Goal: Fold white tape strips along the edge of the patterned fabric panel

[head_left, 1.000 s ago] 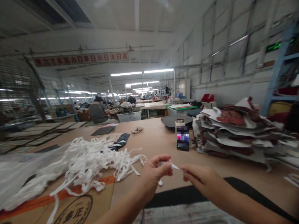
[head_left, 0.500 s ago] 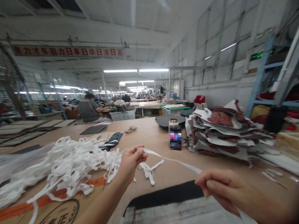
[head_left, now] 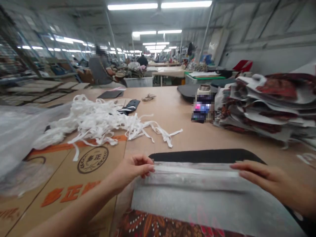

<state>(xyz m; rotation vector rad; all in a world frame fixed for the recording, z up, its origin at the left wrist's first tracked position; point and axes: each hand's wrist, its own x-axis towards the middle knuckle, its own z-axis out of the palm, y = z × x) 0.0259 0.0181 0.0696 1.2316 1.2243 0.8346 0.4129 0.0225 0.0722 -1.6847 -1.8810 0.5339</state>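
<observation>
A white strip [head_left: 192, 171] is stretched between my hands, over the upper edge of a greyish-white sheet [head_left: 197, 200]. My left hand [head_left: 139, 166] pinches the strip's left end at the sheet's upper left corner. Thumb and fingers of my right hand [head_left: 256, 172] are closed on the strip's other end. Under the sheet's far edge lies a black piece with rounded corners [head_left: 202, 155]. Brown-red patterned fabric [head_left: 153, 225] shows along the near edge. Left of centre is a tangled heap of white strips [head_left: 98, 120].
A flat cardboard box [head_left: 66, 177] and clear plastic [head_left: 19, 138] lie at left. A bottle [head_left: 204, 89] stands behind a blurred-out item, beside a tall stack of patterned pieces [head_left: 266, 105]. A person in grey [head_left: 98, 70] sits beyond the table.
The view has tilted down. Both hands have come level, bringing the strip from mid-air down to the sheet's upper edge. More of the sheet and its patterned fabric now shows.
</observation>
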